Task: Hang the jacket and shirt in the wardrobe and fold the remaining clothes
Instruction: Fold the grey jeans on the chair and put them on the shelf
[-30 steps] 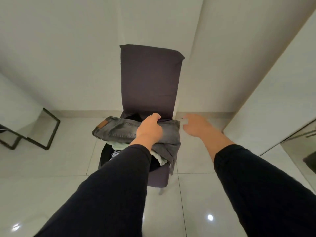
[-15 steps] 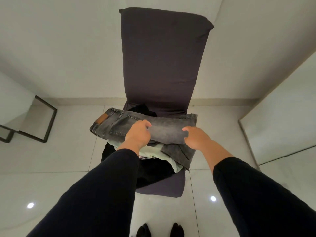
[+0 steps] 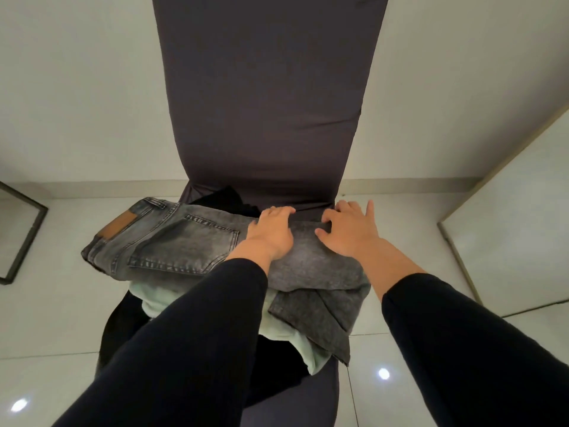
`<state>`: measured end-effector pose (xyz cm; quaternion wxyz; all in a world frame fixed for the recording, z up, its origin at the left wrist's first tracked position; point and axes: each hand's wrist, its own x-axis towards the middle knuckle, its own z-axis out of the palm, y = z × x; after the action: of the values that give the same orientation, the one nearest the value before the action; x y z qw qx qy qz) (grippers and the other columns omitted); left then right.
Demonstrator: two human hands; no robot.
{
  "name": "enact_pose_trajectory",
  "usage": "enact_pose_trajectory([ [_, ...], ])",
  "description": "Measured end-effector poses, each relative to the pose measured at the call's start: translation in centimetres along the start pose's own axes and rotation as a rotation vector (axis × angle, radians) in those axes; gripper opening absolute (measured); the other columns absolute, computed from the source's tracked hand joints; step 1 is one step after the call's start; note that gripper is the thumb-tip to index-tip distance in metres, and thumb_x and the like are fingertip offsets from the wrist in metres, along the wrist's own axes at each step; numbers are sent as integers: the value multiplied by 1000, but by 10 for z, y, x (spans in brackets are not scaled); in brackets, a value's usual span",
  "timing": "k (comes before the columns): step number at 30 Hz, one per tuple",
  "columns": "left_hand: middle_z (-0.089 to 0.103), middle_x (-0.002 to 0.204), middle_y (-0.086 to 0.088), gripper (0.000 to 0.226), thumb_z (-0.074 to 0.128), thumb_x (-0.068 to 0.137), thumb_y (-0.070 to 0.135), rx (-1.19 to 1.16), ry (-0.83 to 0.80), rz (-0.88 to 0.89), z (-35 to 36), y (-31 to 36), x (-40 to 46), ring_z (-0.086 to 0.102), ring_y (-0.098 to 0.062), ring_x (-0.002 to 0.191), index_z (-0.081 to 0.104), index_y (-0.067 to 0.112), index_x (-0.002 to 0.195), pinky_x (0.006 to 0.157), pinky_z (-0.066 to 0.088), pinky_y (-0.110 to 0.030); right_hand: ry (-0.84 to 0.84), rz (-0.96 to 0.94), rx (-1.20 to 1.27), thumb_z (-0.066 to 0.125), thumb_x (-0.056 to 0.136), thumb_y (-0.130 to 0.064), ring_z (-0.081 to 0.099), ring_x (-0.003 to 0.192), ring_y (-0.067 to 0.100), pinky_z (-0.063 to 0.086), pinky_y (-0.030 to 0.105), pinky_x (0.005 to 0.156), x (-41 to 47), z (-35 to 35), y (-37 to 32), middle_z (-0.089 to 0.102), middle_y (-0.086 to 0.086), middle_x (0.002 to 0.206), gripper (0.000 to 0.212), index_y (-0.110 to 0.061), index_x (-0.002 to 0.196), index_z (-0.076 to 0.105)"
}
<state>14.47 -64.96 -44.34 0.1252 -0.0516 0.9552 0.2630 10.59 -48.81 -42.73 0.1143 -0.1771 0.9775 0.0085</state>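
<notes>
I see the chair back (image 3: pixel 264 97) walling off the far side of the jeans (image 3: pixel 184 241); bare floor (image 3: pixel 55 318) lies open left and right of them.

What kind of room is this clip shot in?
Probably a bedroom or dressing area at home: a covered chair piled with clothes, grey jeans on top, glossy floor tiles, and plain pale panels, possibly wardrobe doors.
</notes>
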Motion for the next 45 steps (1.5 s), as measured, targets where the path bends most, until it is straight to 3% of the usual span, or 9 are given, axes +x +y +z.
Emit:
enact_pose_trajectory([
  [5, 50, 129, -3, 24, 42, 90, 14, 54, -43, 41, 8, 9, 0, 33, -22, 134, 43, 23, 111, 117, 4, -55, 196, -138, 61, 42, 96, -43, 54, 106, 24, 30, 39, 105, -14, 0, -5, 66, 1, 98, 30, -22, 100, 63],
  [10, 56, 90, 5, 18, 45, 90, 40, 257, 46, 220, -28, 1, -22, 57, -22, 93, 46, 22, 95, 89, 37, -37, 177, -111, 96, 29, 101, -42, 58, 93, 24, 33, 36, 91, -41, -15, -2, 66, 2, 91, 34, -21, 110, 54],
  [15, 63, 111, 0, 39, 51, 85, 43, 328, -122, 163, -61, 3, -66, 58, -25, 104, 54, 27, 120, 86, 47, -36, 122, -208, 60, 29, 101, -45, 60, 90, 25, 36, 36, 87, -62, -41, -17, 66, 5, 91, 37, -17, 107, 53],
  [22, 58, 114, -5, 28, 49, 87, 34, 503, -268, 65, -74, 5, -138, 45, -26, 116, 58, 19, 109, 89, 44, -38, -104, -331, -20, 56, 88, -51, 55, 99, 24, 38, 36, 83, -118, -56, -39, 62, 1, 101, 29, -24, 91, 48],
  [27, 58, 108, 1, 31, 44, 91, 38, 511, -122, 161, -75, -6, -180, 40, -23, 114, 54, 19, 112, 89, 36, -33, -204, -287, -152, 51, 92, -45, 46, 123, 26, 18, 48, 113, -135, -63, -51, 54, 1, 125, 34, -29, 123, 54],
  [32, 63, 111, 0, 38, 36, 95, 52, 514, -25, 144, -97, -11, -191, 45, -22, 113, 50, 25, 117, 92, 34, -37, -95, -222, 102, 49, 97, -33, 56, 106, 27, 8, 46, 118, -148, -73, -61, 66, 5, 98, 18, -22, 110, 51],
  [37, 63, 107, 9, 65, 34, 78, 80, 556, -29, 157, -129, 8, -187, 50, -16, 108, 54, 33, 118, 92, 30, -40, -1, -228, 386, 53, 95, -25, 57, 85, 27, 36, 32, 84, -153, -110, -79, 60, 1, 86, 13, -19, 101, 42],
  [41, 60, 96, 7, 72, 48, 70, 81, 448, -37, 150, -145, 47, -179, 56, -18, 101, 47, 29, 121, 94, 31, -39, -33, -200, 584, 59, 92, -24, 53, 83, 15, 39, 36, 91, -147, -144, -79, 66, -4, 97, 28, -20, 111, 38],
  [45, 53, 86, 8, 49, 55, 73, 74, 372, -152, 60, -156, 88, -168, 55, -20, 98, 54, 28, 89, 92, 35, -39, -19, -108, 792, 59, 90, -14, 58, 75, 14, 43, 32, 83, -145, -171, -71, 66, -9, 78, 34, -26, 109, 34],
])
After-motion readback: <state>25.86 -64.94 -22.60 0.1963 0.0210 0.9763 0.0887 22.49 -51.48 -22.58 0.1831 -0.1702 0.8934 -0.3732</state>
